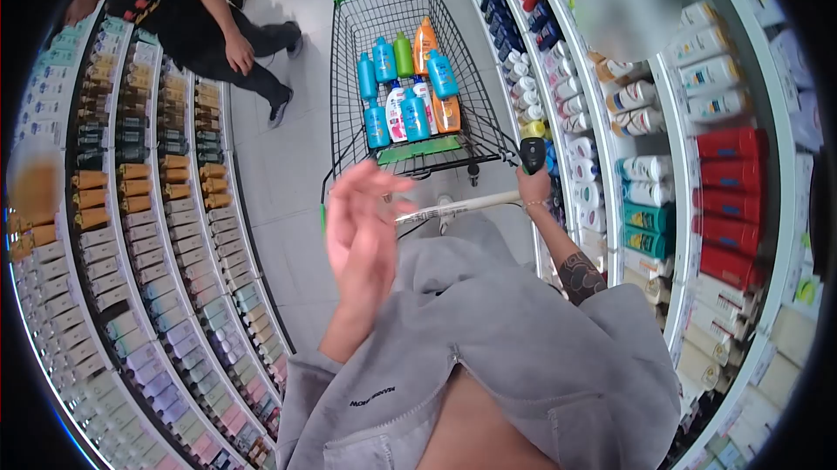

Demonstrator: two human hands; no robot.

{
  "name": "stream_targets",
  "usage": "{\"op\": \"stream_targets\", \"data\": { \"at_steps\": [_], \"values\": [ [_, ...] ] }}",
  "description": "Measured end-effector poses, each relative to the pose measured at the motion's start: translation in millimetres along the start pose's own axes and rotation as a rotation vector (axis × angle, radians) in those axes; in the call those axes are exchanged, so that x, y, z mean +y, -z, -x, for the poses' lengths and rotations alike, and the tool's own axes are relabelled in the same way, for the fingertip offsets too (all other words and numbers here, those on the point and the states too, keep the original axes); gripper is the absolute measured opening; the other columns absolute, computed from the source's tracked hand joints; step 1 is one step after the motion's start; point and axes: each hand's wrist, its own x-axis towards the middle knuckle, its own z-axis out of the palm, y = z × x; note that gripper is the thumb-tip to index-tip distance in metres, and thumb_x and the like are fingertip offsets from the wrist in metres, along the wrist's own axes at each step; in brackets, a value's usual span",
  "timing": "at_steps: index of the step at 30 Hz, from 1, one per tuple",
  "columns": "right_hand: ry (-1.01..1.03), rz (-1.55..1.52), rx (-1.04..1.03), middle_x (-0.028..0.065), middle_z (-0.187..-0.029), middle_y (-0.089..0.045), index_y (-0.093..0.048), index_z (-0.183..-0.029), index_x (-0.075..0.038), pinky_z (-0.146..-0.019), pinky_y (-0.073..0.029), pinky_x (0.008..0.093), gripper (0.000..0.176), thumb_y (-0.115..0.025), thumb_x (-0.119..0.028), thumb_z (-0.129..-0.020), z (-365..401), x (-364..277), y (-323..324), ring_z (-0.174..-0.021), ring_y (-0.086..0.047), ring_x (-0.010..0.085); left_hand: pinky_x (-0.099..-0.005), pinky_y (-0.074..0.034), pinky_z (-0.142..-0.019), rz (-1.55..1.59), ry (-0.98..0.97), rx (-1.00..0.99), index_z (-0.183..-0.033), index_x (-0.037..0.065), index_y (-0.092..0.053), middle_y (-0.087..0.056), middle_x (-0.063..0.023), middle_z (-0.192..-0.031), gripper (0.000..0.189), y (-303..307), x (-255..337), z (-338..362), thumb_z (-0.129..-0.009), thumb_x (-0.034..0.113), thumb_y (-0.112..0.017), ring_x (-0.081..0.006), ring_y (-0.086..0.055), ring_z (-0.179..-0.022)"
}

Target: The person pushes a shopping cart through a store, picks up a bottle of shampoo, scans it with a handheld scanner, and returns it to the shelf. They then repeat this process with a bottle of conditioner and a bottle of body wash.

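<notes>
My left hand (366,221) is raised in front of the left part of the cart's handle, fingers loosely bent and apart, with nothing in it. It is slightly blurred. My right hand (534,184) is closed around the right end of the pale handle bar (475,203), beside a black end piece (532,156). Ahead of me stands the wire shopping cart (349,51) with green trim. Inside it are several blue bottles (384,60), a green bottle (402,55), orange bottles (425,41) and a white-and-pink bottle (396,112).
Shelves of tubes and bottles (131,191) line the left side. On the right, shelves hold red bottles (731,208), teal bottles (647,228) and white bottles (711,76). A person in dark clothes (174,8) stands ahead on the left. Grey floor tiles (296,252) run along the aisle.
</notes>
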Motion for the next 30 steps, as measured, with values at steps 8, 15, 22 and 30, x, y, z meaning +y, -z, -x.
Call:
{"op": "stream_targets", "data": {
  "at_steps": [8,15,22,30],
  "values": [
    [0.011,0.022,-0.030,0.0222,-0.086,-0.064,-0.058,-0.095,-0.002,-0.071,-0.049,0.0484,0.041,-0.069,-0.030,-0.067,-80,-72,-56,-0.082,-0.061,0.0414,-0.0319,-0.049,-0.071,-1.421,-0.132,0.666,-0.115,-0.002,-0.053,-0.065,-0.0130,-0.093,0.031,288,-133,-78,-0.090,0.017,-0.056,-0.0218,-0.063,-0.081],
    [-0.008,0.026,0.016,0.0208,-0.086,-0.065,-0.058,-0.099,-0.003,-0.072,-0.049,0.0465,0.044,-0.070,-0.030,-0.067,-141,-139,-111,-0.083,-0.062,0.0405,-0.0482,-0.048,-0.073,-1.764,0.525,0.477,-0.113,0.003,-0.050,-0.065,-0.0208,-0.090,0.033,377,-164,-161,-0.093,0.029,-0.048,-0.0390,-0.062,-0.086],
    [-0.020,0.035,-0.004,0.0206,-0.089,-0.064,-0.058,-0.097,-0.004,-0.074,-0.048,0.0478,0.046,-0.071,-0.033,-0.065,-209,-228,-141,-0.085,-0.061,0.0399,-0.0504,-0.049,-0.063,-1.912,0.647,0.408,-0.105,0.004,-0.045,-0.064,-0.0218,-0.075,0.029,379,-146,-266,-0.094,0.030,-0.041,-0.0413,-0.063,-0.069],
    [-0.024,0.146,-0.010,0.0205,-0.088,-0.064,-0.056,-0.095,-0.003,-0.073,-0.048,0.0475,0.045,-0.071,-0.032,-0.064,-296,-288,-187,-0.083,-0.061,0.0396,-0.0539,-0.048,-0.065,-1.830,0.625,0.355,-0.110,0.004,-0.045,-0.063,-0.0242,-0.076,0.032,396,-136,-362,-0.094,0.031,-0.041,-0.0446,-0.061,-0.072]
  ]
}}
